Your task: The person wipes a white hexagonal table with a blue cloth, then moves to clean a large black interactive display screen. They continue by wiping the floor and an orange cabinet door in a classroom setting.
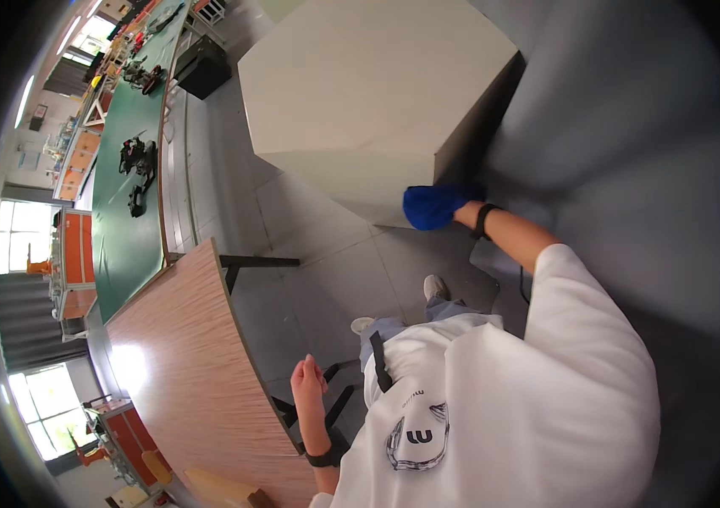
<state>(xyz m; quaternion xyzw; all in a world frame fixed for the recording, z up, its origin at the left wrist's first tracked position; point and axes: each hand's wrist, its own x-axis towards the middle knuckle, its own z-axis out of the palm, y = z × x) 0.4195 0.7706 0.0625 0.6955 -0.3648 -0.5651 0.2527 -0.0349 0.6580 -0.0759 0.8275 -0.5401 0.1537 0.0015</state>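
Note:
My right hand is hidden under a blue cloth or mitt (431, 207), with only the wrist and its black band showing. The blue fabric lies against the lower side of a large off-white box-shaped cabinet (360, 82), close to its corner edge. I cannot tell how the fingers sit beneath it. My left hand (308, 378) hangs at my left side with its fingers curled in, and nothing shows in it. A wood-grain table (195, 355) stands just left of that hand.
A long green-topped workbench (128, 133) runs along the left, bearing black mechanical assemblies (136, 157). A black box (202, 66) sits on the tiled floor (328, 247) beyond. Dark table legs (261, 261) jut towards my feet. A grey surface (626, 146) rises at the right.

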